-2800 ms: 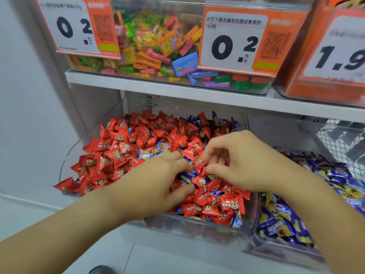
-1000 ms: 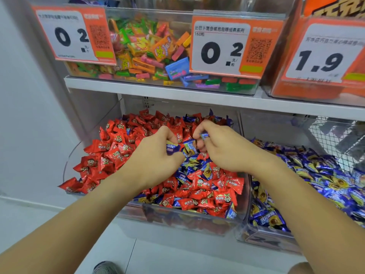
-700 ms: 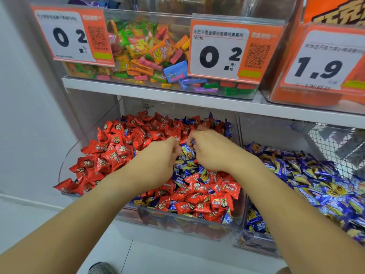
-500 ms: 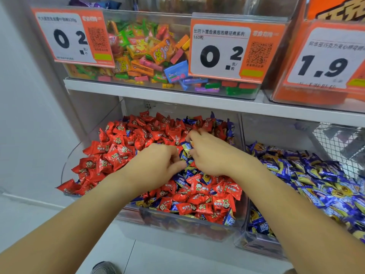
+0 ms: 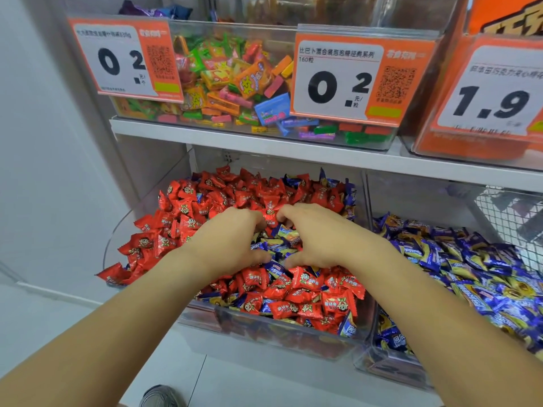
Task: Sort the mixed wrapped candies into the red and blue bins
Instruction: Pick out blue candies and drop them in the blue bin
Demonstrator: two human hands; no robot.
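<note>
A clear left bin (image 5: 293,340) holds a heap of red wrapped candies (image 5: 188,207) with blue wrapped candies (image 5: 279,245) mixed in at its middle and back. The clear right bin (image 5: 390,371) holds only blue and yellow wrapped candies (image 5: 470,274). My left hand (image 5: 232,242) and my right hand (image 5: 320,236) sit side by side in the middle of the left bin. Their curled fingers and thumbs close round the exposed cluster of blue candies between them. The fingertips are buried in the wrappers.
A white shelf (image 5: 264,145) runs just above the bins, carrying a clear bin of colourful gum (image 5: 235,83) with orange price tags (image 5: 338,80). A wire basket (image 5: 514,218) stands at the far right, a white wall on the left, a shoe (image 5: 158,396) on the floor below.
Both hands have stayed in the middle of the left bin. Red candies have been pushed aside there, baring more blue ones, and the hands now close in around that blue cluster.
</note>
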